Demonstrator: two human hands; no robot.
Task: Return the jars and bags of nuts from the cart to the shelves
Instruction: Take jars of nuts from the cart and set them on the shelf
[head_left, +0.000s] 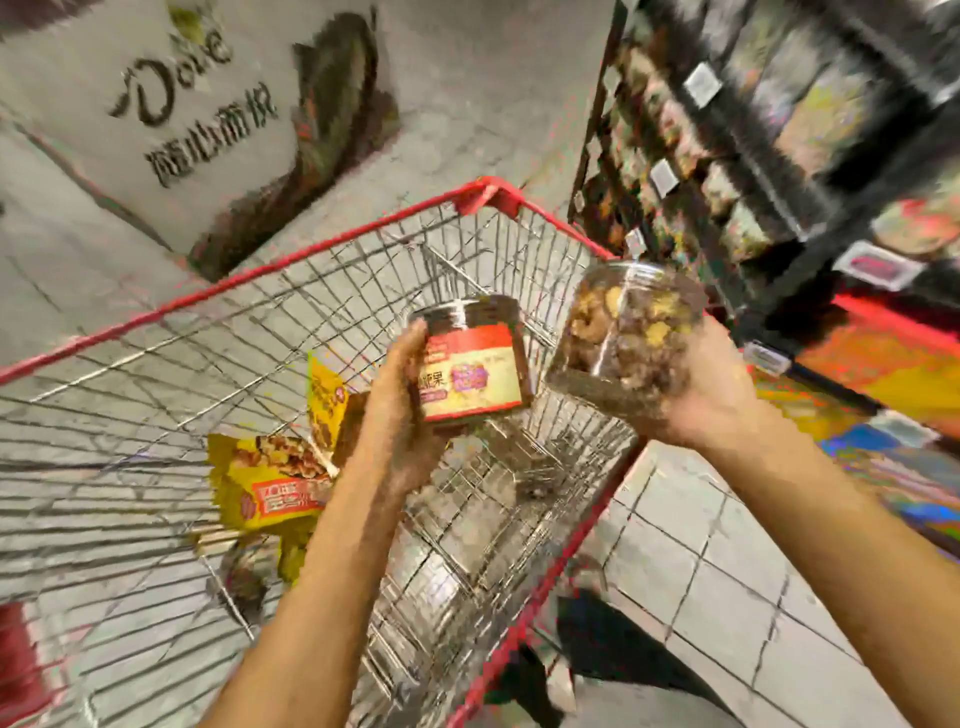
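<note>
- A tiled shop floor ran beside dark shelves stocked with blurred goods.
- A red-rimmed wire cart stood by the shelves.
- Yellow bags of nuts lay in the cart near its left side.
- The right hand gripped a clear jar of nuts above the cart's right rim.
- The left hand clasped a red-labelled jar over the basket.

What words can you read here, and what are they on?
"Dole": on the white board behind the cart.
"随心而悦": under it, same board.
Red-labelled jar: only "果" reads; rest blurred.
Clear jar of nuts: no text shows.
Yellow bags, shelf price tags: too blurred.
</note>
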